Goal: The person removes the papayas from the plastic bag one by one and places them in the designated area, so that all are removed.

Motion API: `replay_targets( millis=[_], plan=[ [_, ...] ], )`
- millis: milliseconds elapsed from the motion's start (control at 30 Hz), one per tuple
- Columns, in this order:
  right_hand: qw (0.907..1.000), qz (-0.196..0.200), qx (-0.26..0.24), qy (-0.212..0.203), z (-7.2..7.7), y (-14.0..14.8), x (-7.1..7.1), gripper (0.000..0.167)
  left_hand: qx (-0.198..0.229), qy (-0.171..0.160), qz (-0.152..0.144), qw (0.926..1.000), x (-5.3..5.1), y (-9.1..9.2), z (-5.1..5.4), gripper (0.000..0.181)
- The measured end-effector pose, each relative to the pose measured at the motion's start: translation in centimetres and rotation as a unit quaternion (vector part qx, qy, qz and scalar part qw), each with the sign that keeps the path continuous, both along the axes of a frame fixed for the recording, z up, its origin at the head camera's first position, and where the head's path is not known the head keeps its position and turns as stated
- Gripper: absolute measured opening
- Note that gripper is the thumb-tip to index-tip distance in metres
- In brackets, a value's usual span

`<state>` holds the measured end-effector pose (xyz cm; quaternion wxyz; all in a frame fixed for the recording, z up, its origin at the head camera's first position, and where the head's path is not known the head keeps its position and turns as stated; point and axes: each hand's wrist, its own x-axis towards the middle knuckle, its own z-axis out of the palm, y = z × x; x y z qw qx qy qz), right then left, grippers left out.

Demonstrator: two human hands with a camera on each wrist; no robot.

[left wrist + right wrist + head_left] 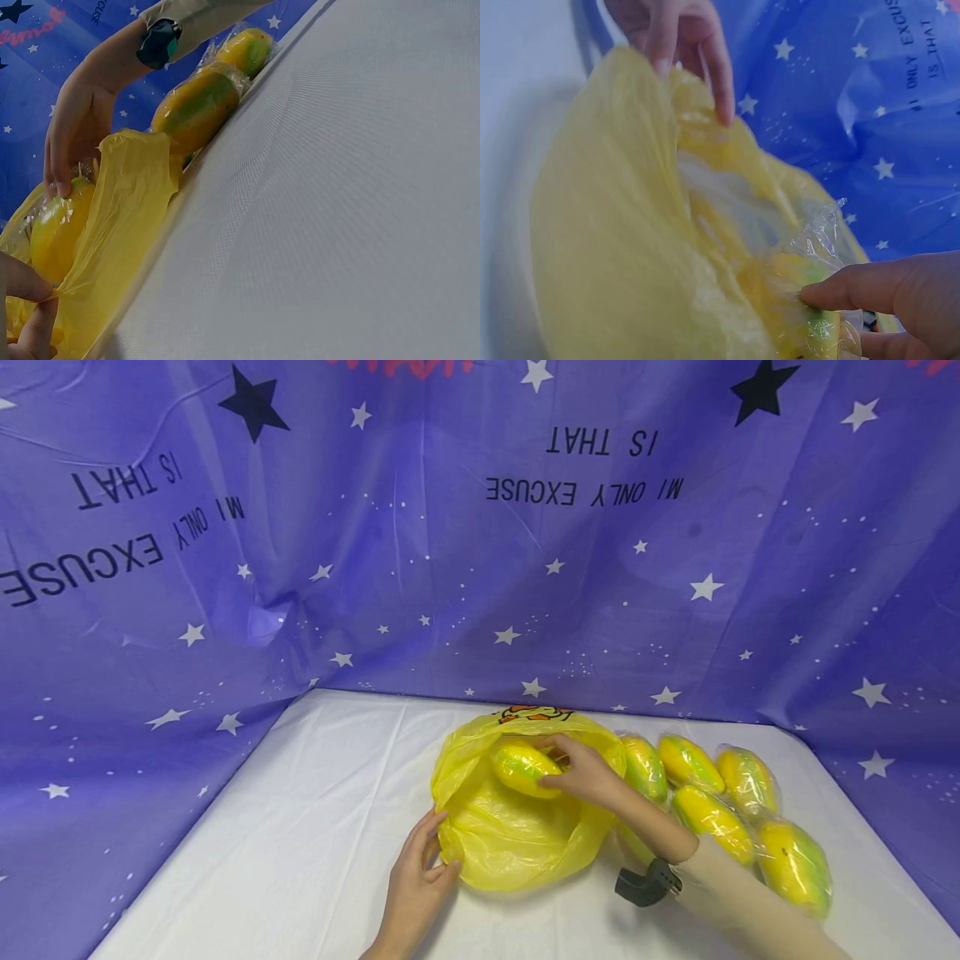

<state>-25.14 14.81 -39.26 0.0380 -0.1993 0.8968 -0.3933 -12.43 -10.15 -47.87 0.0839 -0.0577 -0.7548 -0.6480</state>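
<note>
A yellow plastic bag (517, 852) lies on the white table with its mouth spread toward me. My left hand (417, 878) pinches the left edge of the bag's rim between thumb and fingers, as the left wrist view also shows. Inside the opening, my right hand (588, 770) grips a mango (522, 768), yellow and green, wrapped in clear film. The right wrist view shows the thumb on the wrapped mango (821, 334) and the film's loose end sticking up. Part of the right hand's fingers is hidden behind the fruit.
Several more wrapped mangoes (712, 822) lie right of the bag, some partly under the right forearm. A black wrist strap (648, 883) sits on the right wrist. A purple star-printed cloth (480, 568) hangs behind the white table (300, 827).
</note>
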Motion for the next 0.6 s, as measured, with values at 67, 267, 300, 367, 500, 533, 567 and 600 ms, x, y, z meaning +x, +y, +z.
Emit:
replay_targets(
  millis=[67, 267, 300, 367, 500, 533, 567, 600],
  plan=[
    [0.9999, -0.002, -0.008, -0.007, 0.2, 0.2, 0.5, 0.051, 0.002, 0.001, -0.002, 1.0000, 0.0, 0.0, 0.1, 0.065],
    [0.9996, 0.007, -0.021, -0.019, 0.8, 0.8, 1.9, 0.051, 0.004, 0.002, -0.001, 1.0000, 0.0, 0.1, 0.0, 0.064],
    [0.9996, 0.009, -0.021, -0.019, 0.9, 0.9, 2.1, 0.051, 0.004, 0.002, -0.001, 1.0000, 0.0, 0.1, 0.0, 0.064],
    [0.9996, 0.008, -0.021, -0.018, 1.0, 1.2, 2.6, 0.051, 0.002, 0.006, 0.001, 1.0000, 0.0, 0.1, -0.1, 0.064],
    [0.9998, 0.006, -0.017, -0.009, 1.3, 1.6, 3.5, 0.049, -0.001, 0.010, 0.001, 0.9999, 0.0, 0.1, -0.2, 0.063],
    [0.9998, 0.006, -0.019, -0.008, 1.4, 1.7, 3.7, 0.049, 0.000, 0.011, 0.000, 0.9999, 0.0, 0.1, -0.2, 0.063],
    [0.9997, 0.009, -0.021, -0.006, 1.6, 1.8, 3.9, 0.049, 0.001, 0.008, 0.000, 1.0000, 0.0, 0.1, -0.2, 0.063],
    [0.9997, 0.008, -0.024, -0.006, 1.7, 1.9, 4.2, 0.049, 0.001, 0.008, -0.001, 1.0000, 0.0, 0.1, -0.2, 0.063]
  ],
)
